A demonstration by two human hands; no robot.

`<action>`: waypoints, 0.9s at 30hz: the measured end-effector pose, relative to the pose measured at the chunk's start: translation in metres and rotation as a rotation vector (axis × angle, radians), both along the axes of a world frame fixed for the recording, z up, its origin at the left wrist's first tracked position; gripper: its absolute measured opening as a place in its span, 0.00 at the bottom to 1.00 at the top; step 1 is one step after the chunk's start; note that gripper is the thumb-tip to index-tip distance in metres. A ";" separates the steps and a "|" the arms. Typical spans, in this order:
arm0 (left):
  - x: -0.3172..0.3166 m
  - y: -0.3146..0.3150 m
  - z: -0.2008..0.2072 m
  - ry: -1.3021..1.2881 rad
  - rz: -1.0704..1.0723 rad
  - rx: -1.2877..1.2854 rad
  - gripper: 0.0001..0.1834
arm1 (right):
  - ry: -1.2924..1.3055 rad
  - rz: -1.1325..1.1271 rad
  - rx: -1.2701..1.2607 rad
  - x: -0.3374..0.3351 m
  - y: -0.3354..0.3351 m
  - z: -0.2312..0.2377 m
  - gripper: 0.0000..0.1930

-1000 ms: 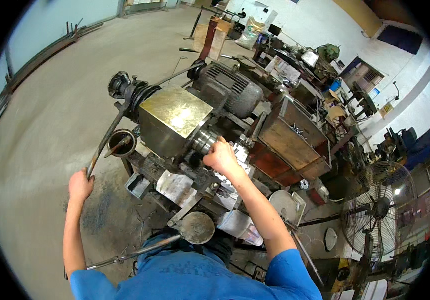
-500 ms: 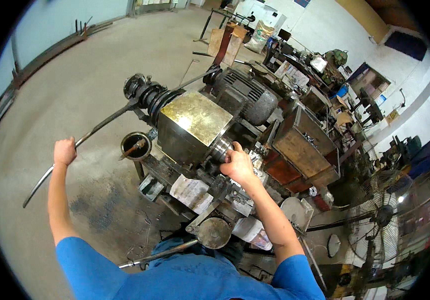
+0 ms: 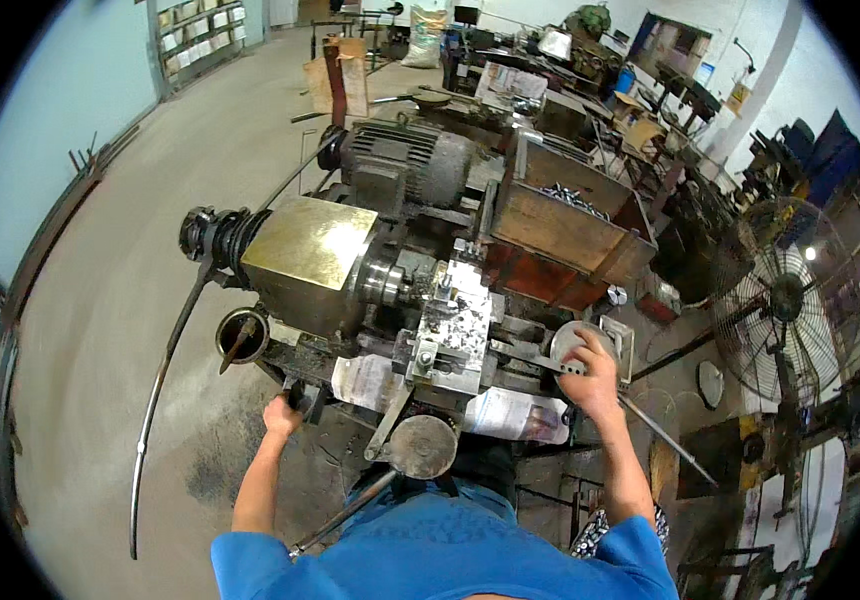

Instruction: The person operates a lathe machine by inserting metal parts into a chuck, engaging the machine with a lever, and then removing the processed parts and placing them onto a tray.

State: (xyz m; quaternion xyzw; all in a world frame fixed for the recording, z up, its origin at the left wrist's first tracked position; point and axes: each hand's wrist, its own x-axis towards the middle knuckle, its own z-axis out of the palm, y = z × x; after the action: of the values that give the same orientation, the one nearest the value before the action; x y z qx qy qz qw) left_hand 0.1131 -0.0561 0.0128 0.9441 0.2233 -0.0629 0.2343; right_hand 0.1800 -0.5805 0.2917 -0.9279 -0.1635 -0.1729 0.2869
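Concrete floor (image 3: pixel 90 310) spread out at left. Curled, the left hand (image 3: pixel 282 415) sat against a dark fitting (image 3: pixel 295 392) on the near left; what it gripped could not be made out. The right hand (image 3: pixel 592 378) was over a round plate (image 3: pixel 568 335) at right, fingers loosely bent, its hold likewise unclear. Half a second earlier they had been on the long lever (image 3: pixel 140 460), left, and the steel spindle (image 3: pixel 382 283), centre, both now untouched. Both forearms pointed forward, leaning slightly inward. Farther off stood a finned motor (image 3: pixel 415 165).

Round caged fan (image 3: pixel 787 297) (off to the right), pale sack (image 3: pixel 425 40), blue container (image 3: pixel 625 79)
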 end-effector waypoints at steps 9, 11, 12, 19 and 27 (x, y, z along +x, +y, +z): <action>0.025 0.044 -0.006 0.043 -0.461 0.556 0.07 | 0.150 -0.459 -0.097 -0.060 -0.165 -0.066 0.23; 0.021 0.032 0.003 0.033 -0.280 0.402 0.14 | 0.222 -0.639 -0.206 -0.071 -0.210 -0.088 0.31; 0.016 0.031 0.007 0.007 -0.251 0.343 0.16 | 0.301 -0.708 -0.281 -0.083 -0.241 -0.100 0.30; -0.049 0.046 -0.021 0.062 0.089 0.069 0.19 | 0.423 -1.010 -0.622 -0.123 -0.311 -0.180 0.19; -0.112 0.034 -0.048 0.371 0.139 -0.092 0.21 | 0.357 -1.048 -0.515 -0.215 -0.190 -0.186 0.21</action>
State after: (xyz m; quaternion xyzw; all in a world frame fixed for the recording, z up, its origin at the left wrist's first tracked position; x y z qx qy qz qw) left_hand 0.0008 -0.0216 -0.0348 0.8868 0.3243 -0.2296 0.2359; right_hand -0.0354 -0.7704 0.1060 -0.9390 0.3292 -0.0877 -0.0471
